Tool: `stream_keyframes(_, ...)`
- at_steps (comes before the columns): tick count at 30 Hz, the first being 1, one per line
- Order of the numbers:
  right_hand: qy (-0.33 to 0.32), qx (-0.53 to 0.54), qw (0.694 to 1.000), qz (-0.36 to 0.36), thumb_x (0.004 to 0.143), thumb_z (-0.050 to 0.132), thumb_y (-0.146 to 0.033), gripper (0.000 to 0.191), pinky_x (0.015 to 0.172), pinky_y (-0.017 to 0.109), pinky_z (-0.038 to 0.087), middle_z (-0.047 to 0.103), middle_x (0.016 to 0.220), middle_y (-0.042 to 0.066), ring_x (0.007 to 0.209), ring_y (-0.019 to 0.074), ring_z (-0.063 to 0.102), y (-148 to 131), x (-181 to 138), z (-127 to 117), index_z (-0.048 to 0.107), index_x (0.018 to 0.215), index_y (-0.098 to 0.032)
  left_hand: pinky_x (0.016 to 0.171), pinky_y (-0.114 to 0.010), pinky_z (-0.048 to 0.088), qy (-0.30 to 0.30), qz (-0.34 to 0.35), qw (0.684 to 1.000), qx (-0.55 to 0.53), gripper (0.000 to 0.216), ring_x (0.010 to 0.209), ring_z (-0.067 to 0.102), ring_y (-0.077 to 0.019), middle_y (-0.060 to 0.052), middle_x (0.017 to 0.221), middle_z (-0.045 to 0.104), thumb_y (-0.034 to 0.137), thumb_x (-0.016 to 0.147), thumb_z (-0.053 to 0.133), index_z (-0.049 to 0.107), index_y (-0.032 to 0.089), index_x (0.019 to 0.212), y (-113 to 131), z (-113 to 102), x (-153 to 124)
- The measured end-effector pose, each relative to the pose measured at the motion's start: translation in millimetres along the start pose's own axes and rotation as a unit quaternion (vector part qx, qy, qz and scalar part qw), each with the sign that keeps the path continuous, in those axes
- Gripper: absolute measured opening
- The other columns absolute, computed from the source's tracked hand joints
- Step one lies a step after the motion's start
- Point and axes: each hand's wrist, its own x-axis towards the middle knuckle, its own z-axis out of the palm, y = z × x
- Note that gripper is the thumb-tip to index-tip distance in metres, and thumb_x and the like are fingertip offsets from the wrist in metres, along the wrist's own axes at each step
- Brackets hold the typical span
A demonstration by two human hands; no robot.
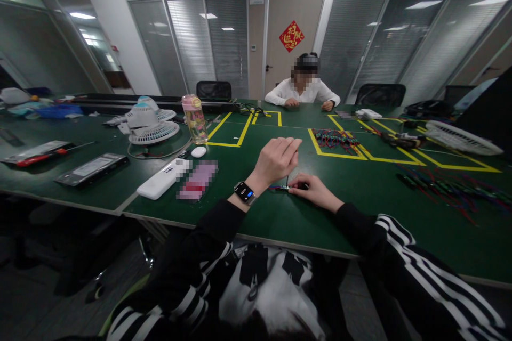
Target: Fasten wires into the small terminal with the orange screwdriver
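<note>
on the green desk point(372, 186), a small board point(282, 188) lies in front of the person, coloured wires at its left end. the right hand point(314, 191) has thumb and fingers pinched on the board's right end. the left hand point(278, 161) hangs above, fingers bent, over a thin dark rod point(287, 182) that reaches down to the board; whether it grips the rod cannot be told. to the left are a blurred pink item point(199, 178), a white power bank point(163, 179), a small white case point(199, 152), which is closed, and a pink-lidded bottle point(194, 122), its contents unclear. farther left stands a white fan point(154, 127). beyond the right hand, a tangle of wires point(336, 139) lies inside yellow tape point(340, 155). a person in white point(299, 94) sits across the desk.
</note>
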Motion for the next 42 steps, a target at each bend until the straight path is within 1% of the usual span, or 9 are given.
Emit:
stream_keyframes(3,-0.001,-0.002,1.000,0.003,0.079,0.068,-0.035,0.019,0.068,0.030,0.046,0.064,0.076,0.003,0.070,0.0163,0.057,-0.3,-0.2,0.2,0.075,0.086,-0.019,0.082,-0.032,0.046,0.014,0.006,1.000,-0.010,0.032,0.095,0.059,-0.0190,-0.011,0.106,0.065,0.016,0.094,0.037,0.053,0.009,0.121,1.0,1.1,0.5)
stream_keyframes(6,0.001,0.001,1.000,0.003,0.078,0.068,-0.034,0.018,0.068,0.030,0.046,0.063,0.076,0.003,0.070,0.0162,0.058,-0.9,-0.4,0.6,0.075,0.085,-0.019,0.077,-0.031,0.047,0.019,0.005,1.000,-0.008,0.031,0.087,0.059,-0.0183,-0.009,0.096,0.065,0.023,0.095,0.043,0.053,0.010,0.121,0.9,2.7,-0.9)
stream_keyframes(11,-0.002,0.000,1.000,0.001,0.078,0.067,-0.034,0.019,0.065,0.029,0.044,0.063,0.073,0.003,0.068,0.0160,0.057,-1.5,-0.2,0.7,0.074,0.086,-0.018,0.073,-0.032,0.046,0.008,0.007,1.000,0.002,0.028,0.082,0.058,-0.0190,-0.008,0.089,0.063,0.034,0.094,0.048,0.059,0.014,0.111,1.2,3.4,-2.9)
stream_keyframes(16,0.001,0.001,1.000,0.002,0.078,0.067,-0.034,0.019,0.065,0.029,0.044,0.063,0.074,0.003,0.068,0.0160,0.056,-2.1,-0.3,0.6,0.074,0.086,-0.018,0.082,-0.033,0.047,0.006,0.008,1.000,-0.014,0.031,0.097,0.059,-0.0199,-0.012,0.106,0.064,0.020,0.095,0.038,0.055,0.011,0.119,2.5,2.1,-1.5)
stream_keyframes(18,0.001,0.000,1.000,0.001,0.078,0.067,-0.034,0.019,0.065,0.029,0.044,0.062,0.074,0.003,0.067,0.0157,0.056,-2.6,-0.5,0.4,0.074,0.086,-0.018,0.083,-0.033,0.047,0.003,0.010,1.000,-0.019,0.033,0.098,0.059,-0.0195,-0.012,0.108,0.064,0.017,0.095,0.035,0.053,0.011,0.122,2.6,2.1,-1.2)
stream_keyframes(22,0.004,-0.003,1.000,0.002,0.078,0.067,-0.036,0.020,0.064,0.029,0.044,0.063,0.074,0.003,0.067,0.0155,0.055,-3.4,-0.7,0.2,0.074,0.085,-0.019,0.080,-0.033,0.047,-0.006,0.012,1.000,-0.022,0.033,0.091,0.060,-0.0186,-0.010,0.100,0.065,0.026,0.097,0.039,0.052,0.011,0.124,2.5,2.8,-1.6)
stream_keyframes(27,0.002,0.002,1.000,0.007,0.078,0.067,-0.037,0.021,0.065,0.030,0.044,0.064,0.074,0.003,0.068,0.0167,0.056,-3.6,-0.7,0.2,0.074,0.085,-0.018,0.076,-0.033,0.047,-0.013,0.006,1.000,-0.020,0.031,0.086,0.059,-0.0195,-0.009,0.092,0.064,0.034,0.096,0.044,0.058,0.013,0.113,3.1,2.5,-2.1)
stream_keyframes(34,0.000,0.007,1.000,0.001,0.078,0.067,-0.037,0.020,0.065,0.029,0.045,0.065,0.076,0.003,0.067,0.0158,0.056,-3.7,-0.6,-0.8,0.073,0.085,-0.019,0.085,-0.034,0.048,-0.022,-0.012,0.998,-0.060,0.034,0.101,0.059,-0.0199,-0.013,0.109,0.064,0.017,0.096,0.032,0.054,0.011,0.121,6.5,-0.3,-0.2)
stream_keyframes(42,0.001,0.003,1.000,0.007,0.078,0.067,-0.036,0.020,0.065,0.029,0.044,0.063,0.075,0.003,0.069,0.0164,0.057,-4.2,-0.8,0.0,0.074,0.086,-0.019,0.076,-0.032,0.047,-0.005,-0.027,0.999,-0.026,0.030,0.085,0.058,-0.0187,-0.008,0.092,0.063,0.032,0.096,0.043,0.058,0.015,0.116,6.6,3.5,-2.6)
